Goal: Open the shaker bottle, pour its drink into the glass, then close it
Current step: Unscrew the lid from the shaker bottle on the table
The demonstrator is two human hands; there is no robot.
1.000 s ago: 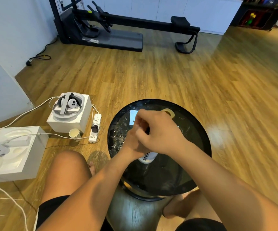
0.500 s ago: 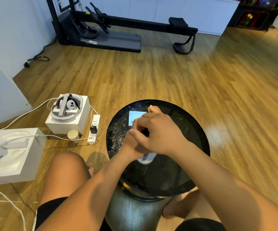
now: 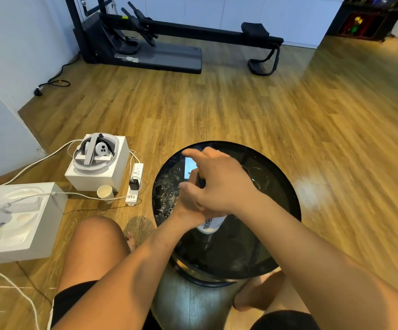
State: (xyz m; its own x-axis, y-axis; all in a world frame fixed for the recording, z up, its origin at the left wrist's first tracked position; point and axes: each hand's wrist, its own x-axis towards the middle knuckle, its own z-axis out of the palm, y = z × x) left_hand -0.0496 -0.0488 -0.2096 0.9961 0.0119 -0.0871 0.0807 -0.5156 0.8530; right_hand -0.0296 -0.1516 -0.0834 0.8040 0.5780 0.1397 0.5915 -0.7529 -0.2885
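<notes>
Shaker bottle (image 3: 211, 225), gripped round its body by the left hand's (image 3: 188, 202) curled fingers while the right hand (image 3: 219, 184) curls over its cap, forefinger lifted, stands on the black tabletop (image 3: 281, 234): opening seems underway, with pouring and closing left.

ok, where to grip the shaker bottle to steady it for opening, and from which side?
Wrap the white cylindrical body of the shaker bottle below the dark top, coming from the left, as the left hand does. It stands on the table and the right hand covers the top, so the side wall is the free part.
</notes>
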